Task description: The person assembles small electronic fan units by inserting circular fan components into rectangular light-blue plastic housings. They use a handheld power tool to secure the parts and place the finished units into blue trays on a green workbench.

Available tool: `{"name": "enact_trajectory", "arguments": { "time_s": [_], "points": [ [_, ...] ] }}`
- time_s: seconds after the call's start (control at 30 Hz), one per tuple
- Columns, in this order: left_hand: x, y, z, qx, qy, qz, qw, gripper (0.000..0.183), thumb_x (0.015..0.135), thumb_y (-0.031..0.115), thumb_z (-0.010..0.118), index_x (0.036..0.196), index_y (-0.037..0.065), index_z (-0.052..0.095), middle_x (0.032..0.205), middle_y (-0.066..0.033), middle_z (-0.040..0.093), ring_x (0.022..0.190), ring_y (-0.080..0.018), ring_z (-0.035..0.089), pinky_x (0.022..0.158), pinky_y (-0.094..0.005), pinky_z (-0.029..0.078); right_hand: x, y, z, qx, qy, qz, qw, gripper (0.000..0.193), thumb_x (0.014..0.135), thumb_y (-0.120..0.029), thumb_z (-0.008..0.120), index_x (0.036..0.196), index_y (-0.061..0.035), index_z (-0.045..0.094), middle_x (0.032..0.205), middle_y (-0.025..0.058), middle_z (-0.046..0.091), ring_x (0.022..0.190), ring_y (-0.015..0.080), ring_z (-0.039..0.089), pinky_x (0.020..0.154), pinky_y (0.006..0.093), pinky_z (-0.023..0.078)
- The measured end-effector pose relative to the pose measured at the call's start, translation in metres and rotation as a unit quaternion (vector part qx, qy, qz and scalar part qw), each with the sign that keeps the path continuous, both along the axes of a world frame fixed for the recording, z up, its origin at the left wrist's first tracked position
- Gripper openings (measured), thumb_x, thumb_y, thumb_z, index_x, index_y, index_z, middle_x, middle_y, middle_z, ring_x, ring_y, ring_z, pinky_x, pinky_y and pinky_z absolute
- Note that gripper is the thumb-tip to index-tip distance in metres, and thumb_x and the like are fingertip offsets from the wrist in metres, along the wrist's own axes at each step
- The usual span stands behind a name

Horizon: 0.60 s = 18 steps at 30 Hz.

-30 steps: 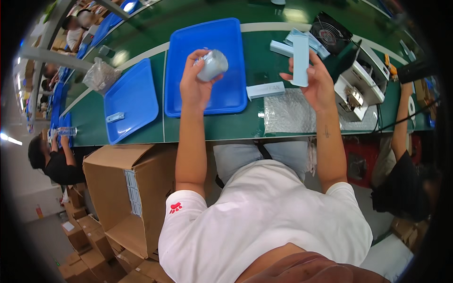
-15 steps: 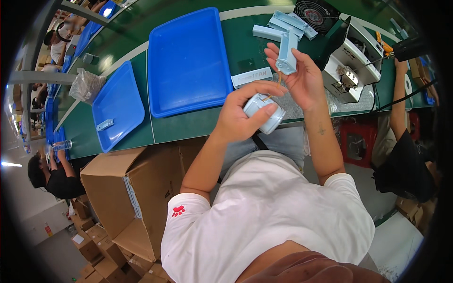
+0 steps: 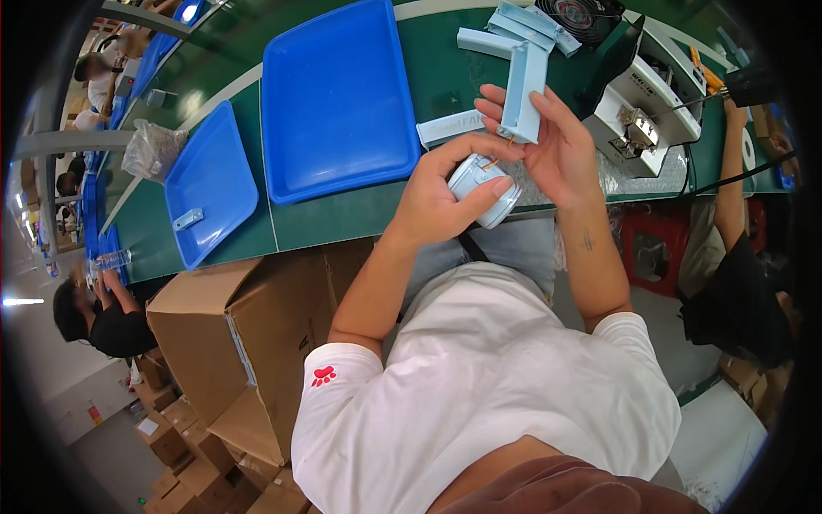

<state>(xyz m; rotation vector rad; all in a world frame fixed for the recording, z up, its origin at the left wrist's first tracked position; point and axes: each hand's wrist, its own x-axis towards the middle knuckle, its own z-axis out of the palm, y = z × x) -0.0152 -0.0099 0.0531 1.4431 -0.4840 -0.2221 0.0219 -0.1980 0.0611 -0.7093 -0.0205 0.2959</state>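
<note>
My left hand is closed around a rounded light blue plastic housing, thumb across its face. A long light blue plastic handle piece stands up in my right hand, held between thumb and fingers with its hollow channel showing. Thin orange wires run between the two parts, close to my left fingertips. The two hands nearly meet, and fingers partly hide where the wires enter the handle piece. Just beyond them lies another light blue piece with raised lettering.
More light blue handle pieces lie beside a black fan. A white machine stands right on the green table. Leftward are a large blue tray, a smaller tray and an open carton. Another person's arm is at right.
My hands have drawn closer together, shortening the visible wire between the parts. The handle piece has turned, so its hollow side faces me more. The housing has also tilted slightly.
</note>
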Motion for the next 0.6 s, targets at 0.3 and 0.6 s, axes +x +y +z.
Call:
{"name": "enact_trajectory", "arguments": {
  "time_s": [0.3, 0.6],
  "points": [
    [0.000, -0.009, -0.023, 0.000, 0.004, 0.049, 0.999, 0.069, 0.077, 0.014, 0.089, 0.130, 0.003, 0.047, 0.125, -0.0123, 0.057, 0.112, -0.0211, 0.061, 0.093, -0.0347, 0.052, -0.040, -0.019, -0.006, -0.207, -0.166, -0.106, 0.958, 0.045, 0.091, 0.002, 0.071, 0.133, 0.0068, 0.055, 0.124, 0.0183, 0.068, 0.117, 0.0252, 0.065, 0.104, 0.0401, 0.050],
    [0.000, -0.013, -0.021, 0.042, 0.023, 0.076, 0.996, 0.072, 0.072, 0.011, 0.093, 0.128, 0.006, 0.049, 0.120, -0.0100, 0.061, 0.109, -0.0187, 0.063, 0.091, -0.0334, 0.052, -0.056, -0.017, -0.013, -0.334, -0.279, -0.167, 0.885, 0.047, 0.085, 0.006, 0.077, 0.129, 0.0054, 0.060, 0.116, 0.0115, 0.070, 0.107, 0.0196, 0.069, 0.098, 0.0351, 0.054]
  ]
}}
